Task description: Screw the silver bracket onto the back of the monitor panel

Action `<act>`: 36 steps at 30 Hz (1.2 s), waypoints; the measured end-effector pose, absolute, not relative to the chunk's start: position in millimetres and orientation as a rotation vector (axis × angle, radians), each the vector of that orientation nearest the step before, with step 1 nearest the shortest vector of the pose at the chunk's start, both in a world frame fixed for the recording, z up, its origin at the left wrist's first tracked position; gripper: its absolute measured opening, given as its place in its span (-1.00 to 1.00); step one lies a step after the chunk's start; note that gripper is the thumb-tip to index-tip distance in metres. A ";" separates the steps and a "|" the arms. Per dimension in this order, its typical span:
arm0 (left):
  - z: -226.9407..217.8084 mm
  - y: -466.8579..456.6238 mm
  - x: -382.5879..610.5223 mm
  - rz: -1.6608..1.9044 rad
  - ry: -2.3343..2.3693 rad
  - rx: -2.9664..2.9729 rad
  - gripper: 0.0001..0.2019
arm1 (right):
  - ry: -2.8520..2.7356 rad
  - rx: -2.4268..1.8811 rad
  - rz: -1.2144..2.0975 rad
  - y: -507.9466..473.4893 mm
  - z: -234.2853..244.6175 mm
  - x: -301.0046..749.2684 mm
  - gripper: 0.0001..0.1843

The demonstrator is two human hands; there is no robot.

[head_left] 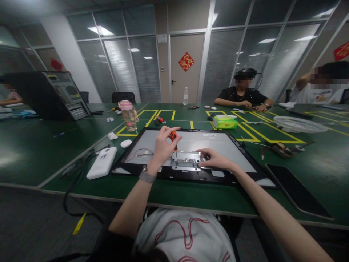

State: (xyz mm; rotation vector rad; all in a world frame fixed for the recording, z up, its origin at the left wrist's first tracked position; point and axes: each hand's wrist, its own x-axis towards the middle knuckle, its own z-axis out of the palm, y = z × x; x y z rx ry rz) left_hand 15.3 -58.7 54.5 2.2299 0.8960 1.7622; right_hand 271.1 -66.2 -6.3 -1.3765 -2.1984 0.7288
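Observation:
A flat display panel (231, 153) with a black frame lies face down on the green table in front of me. Near its front edge sits a metal bracket (187, 168) with a circuit board in it. My left hand (164, 143) grips an orange and black screwdriver (174, 140), held upright with its tip down at the bracket's left part. My right hand (215, 160) rests at the bracket's right end, thumb and fingers bent around its edge. The fingertips there are partly hidden. Thin wires (141, 152) lie on the panel to the left.
Left of the panel are a white power bank (102, 163) and a pink-lidded bottle (128, 115). A black phone-like slab (297, 189) lies at right. Beyond are a green tissue pack (225, 122), a racket (300, 124) and a computer tower (51, 94). A person (244, 91) sits opposite.

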 end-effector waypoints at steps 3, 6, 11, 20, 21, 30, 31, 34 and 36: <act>55.0 -60.3 15.5 1.765 0.908 2.266 -0.79 | -2.206 -1.369 0.728 -65.5 -7.0 271.8 -0.26; 55.0 -60.9 16.4 1.690 0.838 2.255 -0.71 | -2.209 -1.354 0.727 -64.0 -8.9 273.3 -0.24; 54.4 -59.8 18.5 1.724 0.879 2.185 -0.73 | -2.210 -1.352 0.719 -62.6 -10.9 273.7 -0.25; 56.1 -60.6 15.9 1.617 0.745 2.068 -0.74 | -2.193 -1.391 0.717 -66.2 -8.7 273.4 -0.24; 55.7 -60.0 16.0 1.618 0.745 2.058 -0.76 | -2.199 -1.393 0.711 -66.4 -8.6 273.6 -0.23; 53.3 -55.8 17.3 1.715 0.843 1.993 -0.81 | -2.207 -1.382 0.681 -65.8 -8.9 273.3 -0.26; 53.2 -55.5 17.4 1.712 0.847 1.972 -0.81 | -2.204 -1.383 0.680 -65.8 -9.0 273.3 -0.26; 52.7 -54.7 17.4 1.710 0.860 1.921 -0.79 | -2.201 -1.390 0.685 -65.7 -9.4 273.7 -0.26; 53.0 -54.9 17.1 1.727 0.868 1.923 -0.82 | -2.203 -1.391 0.691 -65.4 -9.4 273.9 -0.27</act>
